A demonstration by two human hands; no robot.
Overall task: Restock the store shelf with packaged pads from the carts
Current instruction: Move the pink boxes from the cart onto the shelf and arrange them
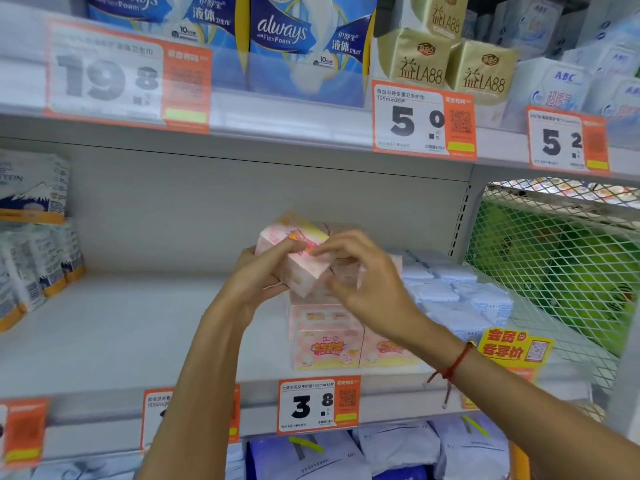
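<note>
A pink pack of pads (pixel 298 252) is tilted above the middle shelf (pixel 145 327), on top of a stack of like pink packs (pixel 325 341). My left hand (pixel 258 275) grips its left side, fingers curled over the top. My right hand (pixel 356 278) pinches its right edge with curled fingers; a red cord is on that wrist. Both hands blur slightly, and the pack's lower right part is hidden behind my right hand.
Pale blue packs (pixel 453 292) lie right of the pink stack. White packs with orange bands (pixel 31 258) stand at the far left. A mesh panel (pixel 561 258) closes the shelf's right end. Price tags (pixel 318 405) line the edges; blue and gold packs (pixel 415 64) sit above.
</note>
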